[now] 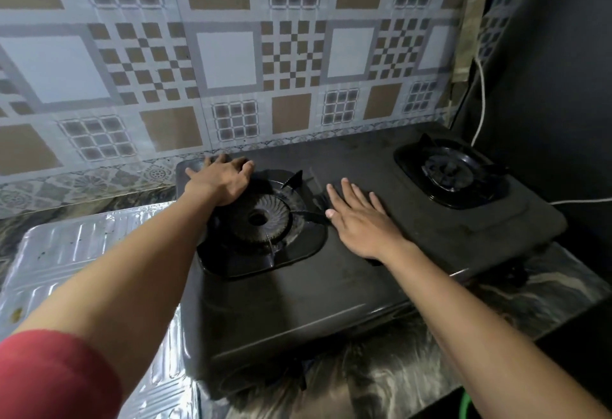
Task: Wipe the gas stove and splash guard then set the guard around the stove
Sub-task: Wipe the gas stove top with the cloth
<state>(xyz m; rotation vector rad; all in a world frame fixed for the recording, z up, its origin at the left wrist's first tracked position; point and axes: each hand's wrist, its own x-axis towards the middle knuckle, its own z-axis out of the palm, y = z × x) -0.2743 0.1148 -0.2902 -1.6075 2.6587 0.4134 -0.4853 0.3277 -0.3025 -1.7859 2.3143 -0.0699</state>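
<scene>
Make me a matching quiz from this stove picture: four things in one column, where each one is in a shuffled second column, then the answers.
Things:
1. left hand
2. right hand
3. foil splash guard
4. white cable

Places:
A. lying flat on the counter, left of the gas stove
B. palm down on the stove top between the two burners
C. hanging down the dark wall by the right burner
D. on the stove's back left corner, beside the left burner

Pairs: 1-D, 2-B, 3-A, 4-C
</scene>
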